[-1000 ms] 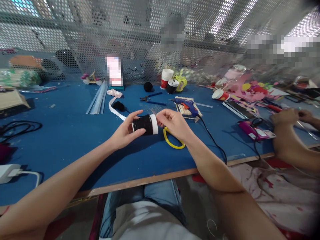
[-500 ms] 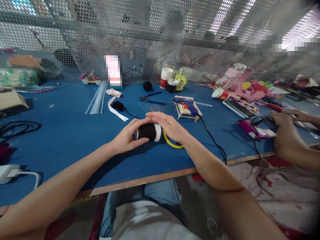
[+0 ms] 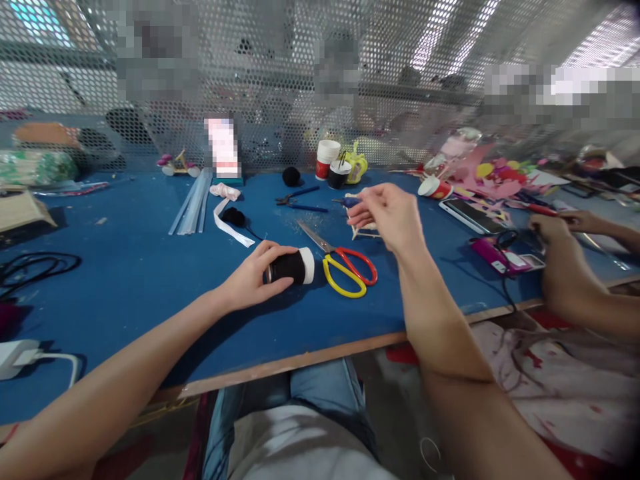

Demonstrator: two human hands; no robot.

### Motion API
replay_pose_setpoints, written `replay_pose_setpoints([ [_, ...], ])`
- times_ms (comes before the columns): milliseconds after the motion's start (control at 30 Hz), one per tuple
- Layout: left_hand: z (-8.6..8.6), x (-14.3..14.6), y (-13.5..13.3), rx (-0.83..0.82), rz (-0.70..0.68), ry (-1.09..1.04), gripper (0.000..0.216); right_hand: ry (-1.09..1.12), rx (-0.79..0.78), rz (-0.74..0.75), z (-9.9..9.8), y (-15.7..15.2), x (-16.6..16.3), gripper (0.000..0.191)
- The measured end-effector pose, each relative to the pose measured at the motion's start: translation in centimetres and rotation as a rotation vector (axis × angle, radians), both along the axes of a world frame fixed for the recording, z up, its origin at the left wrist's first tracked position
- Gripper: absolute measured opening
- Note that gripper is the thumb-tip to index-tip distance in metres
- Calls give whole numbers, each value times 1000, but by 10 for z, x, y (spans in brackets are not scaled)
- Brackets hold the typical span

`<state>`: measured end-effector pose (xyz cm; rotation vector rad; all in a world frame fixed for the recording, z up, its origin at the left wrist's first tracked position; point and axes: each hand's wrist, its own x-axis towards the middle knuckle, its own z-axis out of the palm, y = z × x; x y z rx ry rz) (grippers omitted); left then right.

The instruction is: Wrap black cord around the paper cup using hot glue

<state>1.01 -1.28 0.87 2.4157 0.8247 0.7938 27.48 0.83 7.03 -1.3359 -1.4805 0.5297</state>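
Note:
My left hand (image 3: 255, 277) is wrapped around a paper cup (image 3: 295, 267) lying on its side. Black yarn covers the cup's wall, and a white band shows at its right end. A strand runs towards the cup from a small bundle of black yarn (image 3: 233, 217). My right hand (image 3: 387, 210) is raised in front of the blue glue gun (image 3: 351, 201), thumb and forefinger drawn together. Whatever may be in its fingertips cannot be made out. Between my hands lie scissors (image 3: 345, 273) with one red and one yellow handle loop.
Pliers (image 3: 303, 197), a black ball (image 3: 291, 176) and stacked paper cups (image 3: 327, 160) stand or lie further back. Clear glue sticks (image 3: 193, 203) and white ribbon (image 3: 233, 230) are at left. A co-worker's hands (image 3: 555, 223) are at right, near a phone (image 3: 473, 217).
My right hand has left the cup and moved right and up, in front of the glue gun, uncovering the scissors. My left hand has kept its hold on the cup.

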Motion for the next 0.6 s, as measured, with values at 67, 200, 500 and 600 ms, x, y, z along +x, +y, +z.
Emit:
replay_pose_setpoints([
  [67,1,0,1,16,14,-13,45,-231,46,-251,3,9,22,40],
  [200,1,0,2,52,36,-43,45,-748,-187,-460,-8,30,55,33],
  [500,-6,-3,7,15,78,-108,45,-860,-352,-406,-35,45,59,27],
  [600,-8,-3,8,-35,89,-136,46,-799,-348,-479,-33,42,60,33],
])
